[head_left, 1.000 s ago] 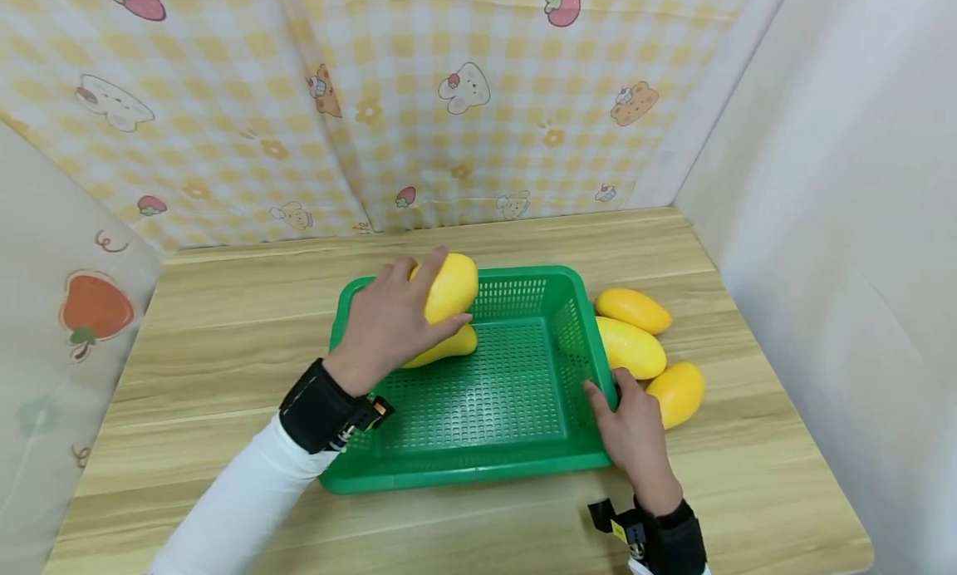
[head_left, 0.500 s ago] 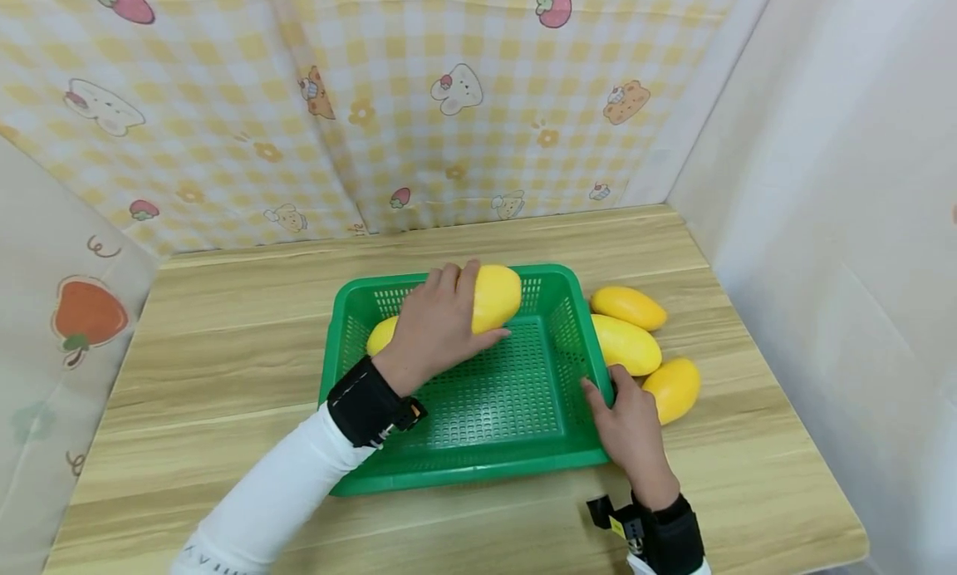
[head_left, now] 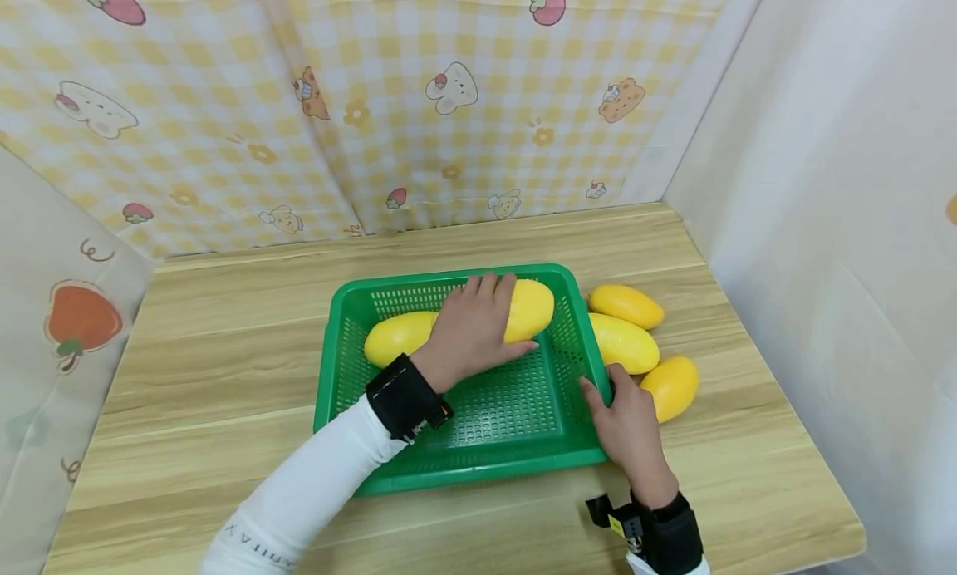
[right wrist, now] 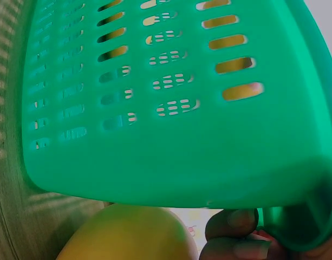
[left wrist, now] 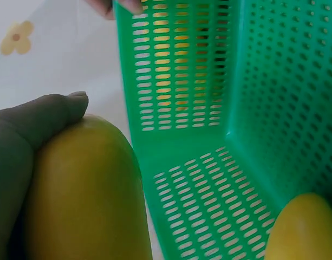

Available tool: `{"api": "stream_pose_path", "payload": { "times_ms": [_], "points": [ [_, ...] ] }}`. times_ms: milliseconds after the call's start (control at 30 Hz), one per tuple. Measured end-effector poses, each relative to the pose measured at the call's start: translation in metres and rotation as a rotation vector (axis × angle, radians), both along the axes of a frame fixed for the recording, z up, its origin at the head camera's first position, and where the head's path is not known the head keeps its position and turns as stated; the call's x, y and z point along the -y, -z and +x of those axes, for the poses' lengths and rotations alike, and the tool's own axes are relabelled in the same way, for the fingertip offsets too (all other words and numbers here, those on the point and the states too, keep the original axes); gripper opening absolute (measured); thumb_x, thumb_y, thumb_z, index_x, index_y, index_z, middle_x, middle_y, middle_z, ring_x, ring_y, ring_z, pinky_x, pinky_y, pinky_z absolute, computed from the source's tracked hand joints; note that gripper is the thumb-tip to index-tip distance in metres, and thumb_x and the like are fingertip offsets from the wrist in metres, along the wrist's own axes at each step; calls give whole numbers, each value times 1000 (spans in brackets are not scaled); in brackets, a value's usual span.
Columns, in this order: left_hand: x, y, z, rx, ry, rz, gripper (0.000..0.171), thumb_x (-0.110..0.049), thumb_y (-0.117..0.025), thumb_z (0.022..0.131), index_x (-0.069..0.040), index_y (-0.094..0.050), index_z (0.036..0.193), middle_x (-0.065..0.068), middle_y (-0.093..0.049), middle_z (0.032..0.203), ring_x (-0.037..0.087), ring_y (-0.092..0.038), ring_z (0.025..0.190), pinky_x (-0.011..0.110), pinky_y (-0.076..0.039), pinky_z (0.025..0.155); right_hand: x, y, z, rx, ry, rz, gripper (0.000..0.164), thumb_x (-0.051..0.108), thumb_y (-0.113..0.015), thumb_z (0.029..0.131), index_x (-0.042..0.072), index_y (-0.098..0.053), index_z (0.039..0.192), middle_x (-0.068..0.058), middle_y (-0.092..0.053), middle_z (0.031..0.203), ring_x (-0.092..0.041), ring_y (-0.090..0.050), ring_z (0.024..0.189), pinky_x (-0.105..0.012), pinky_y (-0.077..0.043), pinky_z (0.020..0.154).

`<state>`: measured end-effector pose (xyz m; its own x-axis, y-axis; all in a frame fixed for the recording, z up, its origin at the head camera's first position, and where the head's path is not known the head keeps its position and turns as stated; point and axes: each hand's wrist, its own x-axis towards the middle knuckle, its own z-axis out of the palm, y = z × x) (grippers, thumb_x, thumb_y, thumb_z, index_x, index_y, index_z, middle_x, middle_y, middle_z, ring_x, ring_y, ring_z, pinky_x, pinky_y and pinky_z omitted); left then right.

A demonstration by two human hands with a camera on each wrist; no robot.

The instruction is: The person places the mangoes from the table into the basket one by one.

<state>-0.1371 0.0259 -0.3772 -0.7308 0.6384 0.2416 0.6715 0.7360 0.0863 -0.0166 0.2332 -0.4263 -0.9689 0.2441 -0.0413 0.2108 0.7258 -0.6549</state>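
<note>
In the head view, a green plastic basket (head_left: 478,474) with slotted walls stands mid-table. My left hand (head_left: 471,330) grips a yellow mango (head_left: 531,311) by its upper side, over the basket's right half. The left wrist view has its thumb (left wrist: 68,105) lying along that mango. Another mango (head_left: 399,338) lies in the back left part of the basket, its right end hidden by the left hand. My right hand (head_left: 634,430) grips the basket's right rim, thumb on the inner side; in the right wrist view its fingers (right wrist: 233,222) are curled below the rim.
Just right of the basket, three mangoes lie close together on the wooden table (head_left: 224,351): a back one (head_left: 626,306), a middle one (head_left: 626,342) partly behind the basket wall, and a front one (head_left: 673,388). A checked curtain (head_left: 404,143) hangs behind the table.
My left hand has carried its mango rightward across the basket, uncovering more of the mango at the left. The right hand keeps its hold on the rim.
</note>
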Motion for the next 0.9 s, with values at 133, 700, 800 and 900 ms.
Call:
{"api": "stream_pose_path", "payload": {
  "times_ms": [133,700,800,900],
  "points": [
    [-7,10,-1,-2,-15,-37,92,-68,-62,78,1,-43,136,18,-54,114,32,-55,97,43,-51,74,0,1,0,-5,-3,-2,28,25,-60,96,-1,-56,106,-11,-58,76,-22,-55,65,-32,-45,55],
    [-25,43,-7,61,-44,-143,92,-68,-60,79,-8,-38,145,19,-54,118,32,-54,95,43,-51,74,1,2,0,-13,-8,-7,30,27,-59,96,-1,-57,107,-10,-58,75,-20,-55,62,-31,-45,53],
    [-29,45,-7,81,-58,-164,90,-68,-58,81,-14,-34,149,19,-54,119,33,-54,95,42,-51,73,0,3,0,-23,-3,-8,29,26,-59,96,-1,-57,106,-10,-59,75,-20,-55,62,-31,-46,53],
    [-33,49,-7,103,-81,-174,90,-68,-58,81,-16,-33,149,19,-54,119,33,-54,97,42,-51,73,0,3,0,-24,-5,-11,29,27,-59,96,-1,-57,106,-11,-59,75,-20,-55,62,-31,-46,53]
  ]
}}
